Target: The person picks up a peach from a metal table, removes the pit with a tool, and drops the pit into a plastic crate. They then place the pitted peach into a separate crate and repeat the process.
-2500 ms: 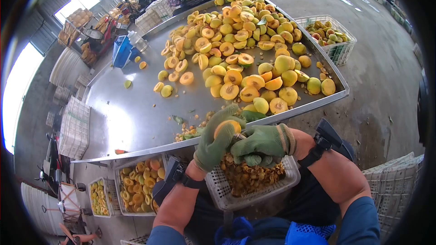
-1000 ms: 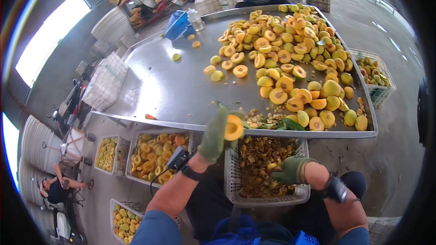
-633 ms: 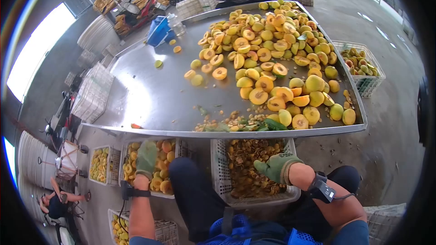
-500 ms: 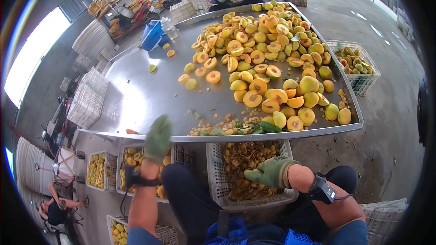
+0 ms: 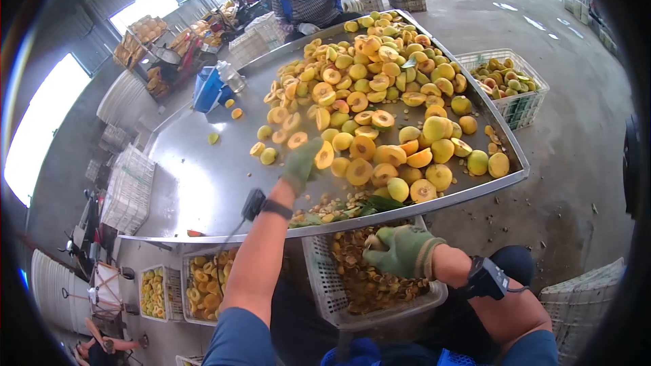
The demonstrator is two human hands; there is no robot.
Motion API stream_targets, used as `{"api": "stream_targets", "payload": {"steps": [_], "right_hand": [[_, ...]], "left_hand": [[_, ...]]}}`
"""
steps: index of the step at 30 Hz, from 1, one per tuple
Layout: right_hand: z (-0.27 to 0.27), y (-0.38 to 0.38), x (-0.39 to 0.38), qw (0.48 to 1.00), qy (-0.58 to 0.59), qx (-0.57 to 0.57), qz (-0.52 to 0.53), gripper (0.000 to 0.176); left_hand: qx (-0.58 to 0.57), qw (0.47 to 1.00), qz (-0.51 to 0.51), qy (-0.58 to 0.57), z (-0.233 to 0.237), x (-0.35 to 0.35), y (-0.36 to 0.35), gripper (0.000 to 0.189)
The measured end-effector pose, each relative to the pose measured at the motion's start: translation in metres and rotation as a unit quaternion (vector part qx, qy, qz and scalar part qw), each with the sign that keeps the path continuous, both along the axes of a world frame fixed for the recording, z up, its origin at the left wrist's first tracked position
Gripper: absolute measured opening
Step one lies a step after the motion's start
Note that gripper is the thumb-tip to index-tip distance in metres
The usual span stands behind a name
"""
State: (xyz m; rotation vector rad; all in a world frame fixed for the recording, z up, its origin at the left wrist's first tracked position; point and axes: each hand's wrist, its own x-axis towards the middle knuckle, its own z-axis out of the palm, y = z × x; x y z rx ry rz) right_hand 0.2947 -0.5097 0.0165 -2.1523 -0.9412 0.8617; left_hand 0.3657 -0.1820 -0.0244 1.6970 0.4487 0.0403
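A large heap of halved and whole yellow-orange fruit lies on the metal table. My left hand, in a green glove and blurred by motion, is over the table at the heap's near left edge, next to a fruit half. Gloved as well, my right hand is above the crate of pits and brown scraps, its fingers curled; what they hold, if anything, is too small to name. Pits and green leaves lie along the near table edge.
Fruit crates stand below the table's near left edge, and another fruit crate is at its right. A blue container and clear bottle sit at the far left. Another person sits across the table.
My left hand has moved right and forward, from the near table edge to the fruit. My right hand stays over the scrap crate, its fingers more curled. The view has shifted.
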Motion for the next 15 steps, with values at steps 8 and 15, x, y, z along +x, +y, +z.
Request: {"api": "stream_targets", "payload": {"steps": [8,15], "right_hand": [[0.000,0.030,-0.001,0.971,-0.022,0.205,-0.121,0.034],[-0.018,0.042,-0.006,0.970,-0.140,0.169,-0.106,0.036]], "left_hand": [[-0.005,0.989,-0.084,-0.118,0.016,-0.112,-0.051,0.052],[-0.038,0.981,-0.108,-0.156,0.004,-0.136,-0.087,0.040]]}}
